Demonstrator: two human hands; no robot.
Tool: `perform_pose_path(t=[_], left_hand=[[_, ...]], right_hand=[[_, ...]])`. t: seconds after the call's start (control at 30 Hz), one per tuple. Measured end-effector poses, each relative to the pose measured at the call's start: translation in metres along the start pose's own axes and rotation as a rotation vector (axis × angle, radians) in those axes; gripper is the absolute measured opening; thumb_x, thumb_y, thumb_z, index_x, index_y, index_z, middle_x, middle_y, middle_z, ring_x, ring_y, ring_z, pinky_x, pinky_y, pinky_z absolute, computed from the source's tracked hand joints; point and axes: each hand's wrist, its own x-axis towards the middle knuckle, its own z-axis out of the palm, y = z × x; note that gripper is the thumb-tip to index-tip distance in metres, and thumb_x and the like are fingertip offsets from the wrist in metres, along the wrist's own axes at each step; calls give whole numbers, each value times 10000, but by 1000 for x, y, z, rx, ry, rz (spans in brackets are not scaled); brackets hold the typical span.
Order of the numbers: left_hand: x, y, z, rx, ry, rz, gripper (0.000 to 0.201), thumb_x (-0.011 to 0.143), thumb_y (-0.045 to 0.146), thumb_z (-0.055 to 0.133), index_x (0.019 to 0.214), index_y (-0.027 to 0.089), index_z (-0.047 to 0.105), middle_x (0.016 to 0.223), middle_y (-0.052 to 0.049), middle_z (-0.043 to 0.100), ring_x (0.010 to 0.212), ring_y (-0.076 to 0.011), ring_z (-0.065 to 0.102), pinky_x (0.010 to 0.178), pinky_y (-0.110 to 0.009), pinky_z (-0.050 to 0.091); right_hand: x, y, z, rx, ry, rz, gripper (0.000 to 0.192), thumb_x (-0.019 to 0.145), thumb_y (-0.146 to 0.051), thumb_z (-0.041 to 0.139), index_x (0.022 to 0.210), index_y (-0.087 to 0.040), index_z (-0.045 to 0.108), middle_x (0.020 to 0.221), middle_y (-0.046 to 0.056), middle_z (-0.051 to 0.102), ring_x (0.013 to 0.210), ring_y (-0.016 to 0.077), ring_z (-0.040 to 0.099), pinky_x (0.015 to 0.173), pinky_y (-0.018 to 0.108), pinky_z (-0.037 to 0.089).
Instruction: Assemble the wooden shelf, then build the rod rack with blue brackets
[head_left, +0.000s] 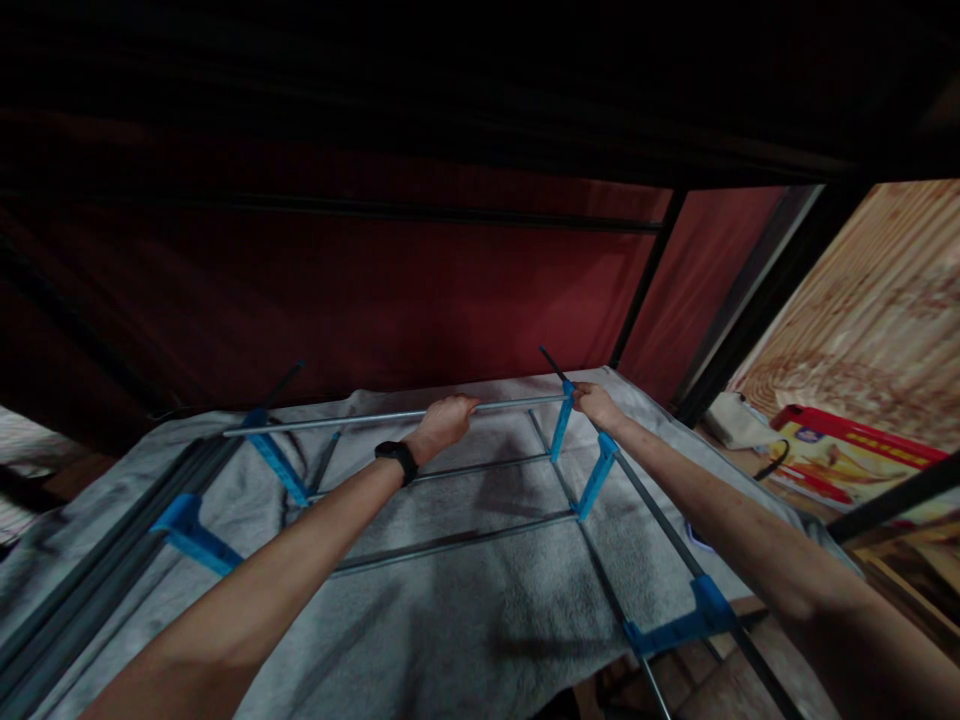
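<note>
My left hand (444, 422), with a dark band on its wrist, is closed around a thin metal rod (352, 419) that runs across the frame. At the rod's right end, my right hand (598, 406) closes on a blue plastic bracket (560, 425). A second blue bracket (598, 478) and a third (686, 625) sit lower on the same side, joined by dark tubes (660, 515). On the left, the rod's other end lies by another blue bracket (277, 462). Nearer me is one more bracket (196, 537), partly behind my left forearm. Lower cross rods (457, 540) span between the sides.
Grey cloth (420, 640) lies under the frame. Several long grey tubes (97, 560) rest at the left. Behind stand a red panel (390, 310) and dark metal bars (645, 290). At the right are a red and yellow box (847, 455) and a whitish item (735, 420).
</note>
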Motion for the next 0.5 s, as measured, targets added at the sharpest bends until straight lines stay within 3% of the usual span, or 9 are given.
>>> perform_pose_path(t=[0.33, 0.5], left_hand=[[0, 3, -2, 42, -1, 20, 362, 960, 149, 386, 1211, 188, 643, 1158, -129, 701, 1052, -241, 671, 885, -338, 509], [-8, 13, -15, 32, 6, 49, 435, 968, 333, 471, 1366, 180, 553, 1355, -139, 614, 1219, -273, 590, 1025, -393, 438]], right_hand=[[-8, -16, -6, -187, -7, -1, 355, 874, -144, 430, 1078, -117, 720, 881, 89, 753, 823, 181, 690, 746, 222, 484], [-18, -23, -10, -273, -6, -40, 373, 893, -145, 414, 1147, -77, 678, 1133, 181, 716, 1048, 235, 676, 869, 260, 478]])
